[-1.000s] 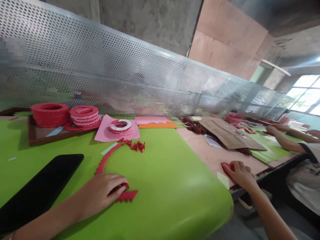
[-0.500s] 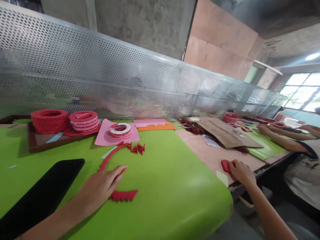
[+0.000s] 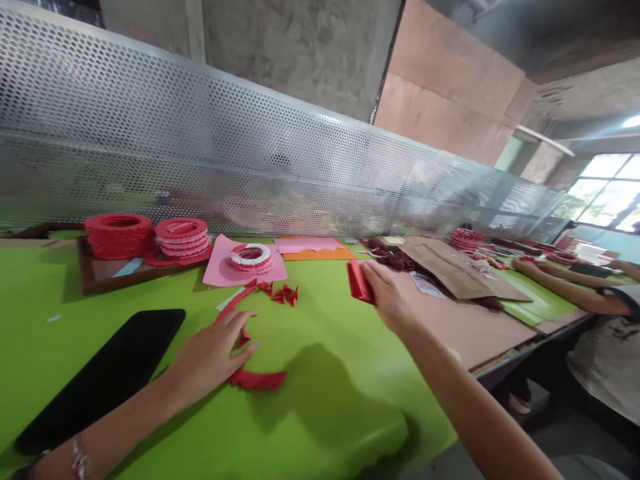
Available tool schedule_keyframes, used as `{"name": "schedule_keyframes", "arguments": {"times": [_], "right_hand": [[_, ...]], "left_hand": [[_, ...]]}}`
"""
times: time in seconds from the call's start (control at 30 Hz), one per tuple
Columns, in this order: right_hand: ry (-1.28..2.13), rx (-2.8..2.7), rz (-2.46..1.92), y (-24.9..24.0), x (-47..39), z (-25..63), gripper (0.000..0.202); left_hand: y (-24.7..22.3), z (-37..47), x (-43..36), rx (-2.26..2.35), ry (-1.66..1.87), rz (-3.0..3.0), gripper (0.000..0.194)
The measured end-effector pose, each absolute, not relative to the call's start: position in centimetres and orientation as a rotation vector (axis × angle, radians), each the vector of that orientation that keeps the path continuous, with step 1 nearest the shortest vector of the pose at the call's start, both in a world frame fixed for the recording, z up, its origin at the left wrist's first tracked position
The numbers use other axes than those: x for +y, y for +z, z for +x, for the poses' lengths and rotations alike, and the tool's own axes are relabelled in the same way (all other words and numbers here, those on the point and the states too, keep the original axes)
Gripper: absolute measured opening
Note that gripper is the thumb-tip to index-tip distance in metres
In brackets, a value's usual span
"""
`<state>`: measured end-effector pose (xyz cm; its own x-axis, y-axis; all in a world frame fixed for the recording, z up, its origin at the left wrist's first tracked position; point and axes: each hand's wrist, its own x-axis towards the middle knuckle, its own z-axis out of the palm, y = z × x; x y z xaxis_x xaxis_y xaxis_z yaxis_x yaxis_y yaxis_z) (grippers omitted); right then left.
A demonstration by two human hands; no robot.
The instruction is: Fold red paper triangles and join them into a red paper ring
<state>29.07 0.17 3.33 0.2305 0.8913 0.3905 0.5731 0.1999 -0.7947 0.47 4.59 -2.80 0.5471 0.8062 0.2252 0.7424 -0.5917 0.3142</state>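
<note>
My left hand (image 3: 216, 357) hovers low over a curved red paper strip with a notched edge (image 3: 257, 380), its fingers spread and thumb apart. A small red folded piece (image 3: 244, 338) shows between thumb and fingers, seemingly not gripped. Part of the strip is hidden under this hand. My right hand (image 3: 387, 293) is raised above the green table (image 3: 330, 320), closed around a red block that looks like folded paper (image 3: 359, 283). Beyond the left fingers, several small red paper triangles (image 3: 285, 293) lie at the strip's far end.
A black phone-shaped slab (image 3: 105, 373) lies at left. Behind it, a brown tray (image 3: 100, 285) holds stacked red rings (image 3: 119, 240). A red-and-white ring stack (image 3: 250, 260) sits on pink paper (image 3: 215, 270). Flat cardboard (image 3: 440, 267) lies right; another person's arm (image 3: 565, 287) rests farther off.
My right hand has moved left and up from the pinkish board to above the green table, carrying the red block. My left hand's fingers have opened, exposing the small red piece.
</note>
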Motion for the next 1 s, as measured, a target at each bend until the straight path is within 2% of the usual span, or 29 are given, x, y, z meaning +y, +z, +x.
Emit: {"name": "schedule_keyframes", "arguments": {"times": [0.13, 0.2, 0.3, 0.47, 0.7, 0.83, 1.0], "right_hand": [[0.85, -1.413, -1.253, 1.6, 1.9, 20.0, 0.032], [1.031, -1.315, -1.099, 0.6, 2.6, 16.7, 0.028], [1.097, -1.284, -1.023, -0.5, 3.1, 14.3, 0.025], [1.014, -1.377, -1.001, -0.7, 2.6, 14.3, 0.02], [1.045, -1.51, -0.908, -1.4, 2.1, 14.9, 0.028], [0.878, -1.6, -0.902, -2.0, 2.2, 15.1, 0.023], [0.487, -1.757, -0.869, -2.2, 2.1, 15.3, 0.021]], "left_hand": [[-2.1, 0.7, 3.5, 1.095, 0.768, 2.438, 0.056], [-1.9, 0.9, 2.9, 1.07, 0.806, 2.425, 0.056], [-2.0, 1.2, 2.5, 1.076, 0.841, 2.37, 0.047], [-2.6, 1.6, 2.4, 0.999, 0.935, 2.27, 0.027], [-2.4, 1.5, 2.3, 0.887, 0.947, 2.127, 0.02], [-1.9, 1.3, 2.3, 0.789, 0.941, 1.995, 0.015], [-2.5, 1.4, 2.4, 0.745, 1.045, 1.899, 0.032]]}}
